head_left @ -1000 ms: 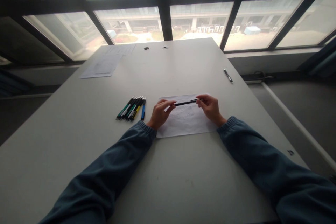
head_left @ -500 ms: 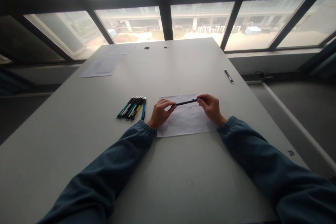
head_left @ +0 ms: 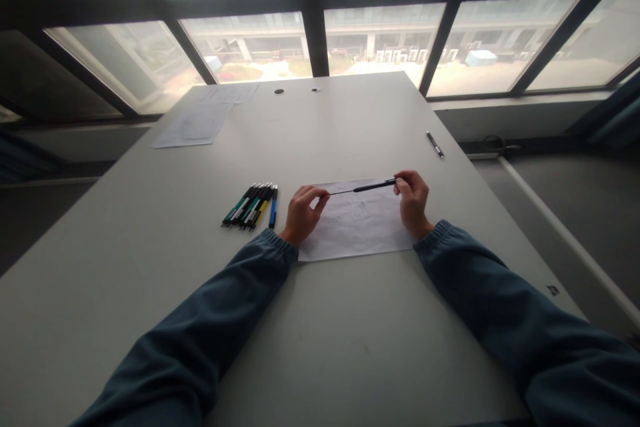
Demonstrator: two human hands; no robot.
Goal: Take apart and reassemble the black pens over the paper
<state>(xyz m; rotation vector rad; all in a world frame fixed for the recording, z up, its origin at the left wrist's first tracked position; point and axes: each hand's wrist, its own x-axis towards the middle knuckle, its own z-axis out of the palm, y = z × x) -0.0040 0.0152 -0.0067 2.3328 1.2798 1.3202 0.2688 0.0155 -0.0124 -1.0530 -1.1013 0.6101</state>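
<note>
Above a sheet of white paper point(head_left: 357, 230), a black pen barrel point(head_left: 374, 185) slants slightly up to the right. My right hand point(head_left: 414, 203) is closed on its right end. From the barrel's left end a thin dark pen refill point(head_left: 342, 193) sticks out, and my left hand point(head_left: 301, 215) pinches its far end between thumb and fingertips. Whether a tip piece is hidden in that pinch I cannot tell. Left of my left hand, several pens point(head_left: 246, 205) with black, green and yellow parts lie side by side, a blue pen point(head_left: 273, 207) at their right edge.
All this is on a white table point(head_left: 320, 333). One dark pen point(head_left: 435, 145) lies near its right edge. Printed sheets point(head_left: 193, 125) rest at the far left. Two round holes point(head_left: 279, 91) mark the far end, close to the framed windows point(head_left: 385, 40).
My right hand has moved right and slightly up with the barrel, away from my left hand. The thin refill now shows between barrel and left fingers.
</note>
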